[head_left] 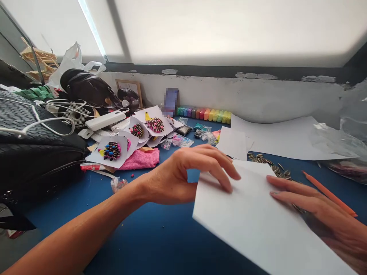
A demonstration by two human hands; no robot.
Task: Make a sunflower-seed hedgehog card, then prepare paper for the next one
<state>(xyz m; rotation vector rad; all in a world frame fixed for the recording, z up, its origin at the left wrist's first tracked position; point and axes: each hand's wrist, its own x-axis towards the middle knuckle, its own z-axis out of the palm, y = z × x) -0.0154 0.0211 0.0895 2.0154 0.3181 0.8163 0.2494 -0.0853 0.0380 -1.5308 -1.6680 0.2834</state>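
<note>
A white sheet of paper [258, 217] is held up off the blue table between both hands. My left hand [186, 173] grips its left edge, fingers on top and the thumb below. At the opposite edge, my right hand [321, 206] has two fingers lying on the paper, its thumb hidden beneath. Just behind the sheet lie striped sunflower seeds [282, 172]. An orange pencil [329, 193] rests to the right, close to my right hand. Another white paper [233, 141] lies flat beyond the held sheet.
Hedgehog crafts [155, 124] on paper lie at the left beside a pink cloth [140, 158]. A row of coloured clay [205, 114] lines the wall. A black bag [37, 145] and a white power strip [104, 120] stand left. A large white sheet [286, 137] spreads at the back right.
</note>
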